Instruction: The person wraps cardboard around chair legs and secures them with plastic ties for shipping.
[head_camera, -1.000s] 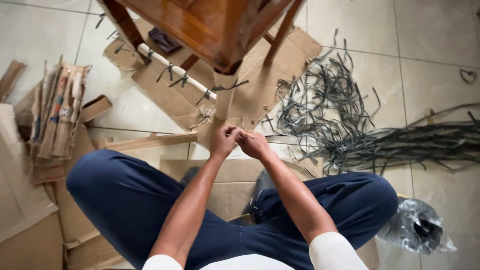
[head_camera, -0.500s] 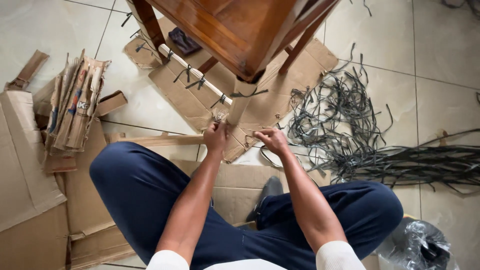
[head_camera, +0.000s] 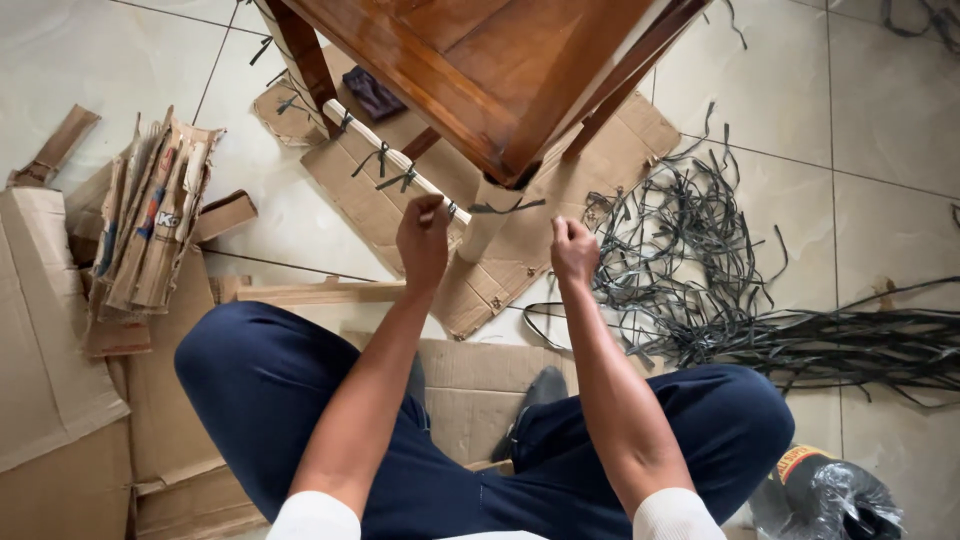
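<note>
I sit on the floor in front of a wooden table (head_camera: 470, 60). Its near leg (head_camera: 487, 225) is wrapped in cardboard, and a dark plastic strap (head_camera: 505, 207) is tied around it. My left hand (head_camera: 425, 240) is raised left of the leg, fingers pinched shut at the end of the paper-wrapped cross rail (head_camera: 385, 150). Right of the leg, at the same height, my right hand (head_camera: 573, 248) is a closed fist. Each hand seems to grip an end of a thin dark strap, and a loop of it (head_camera: 545, 308) trails on the floor below the right hand.
A tangled heap of dark straps (head_camera: 700, 270) lies on the tiles to my right. Flattened cardboard (head_camera: 370, 210) sits under the table, with more sheets and folded pieces (head_camera: 150, 230) to the left. A crumpled plastic bag (head_camera: 830, 495) is by my right knee.
Both hands have lifted from the foot of the wrapped leg and moved apart, one to each side of it. The view has shifted slightly.
</note>
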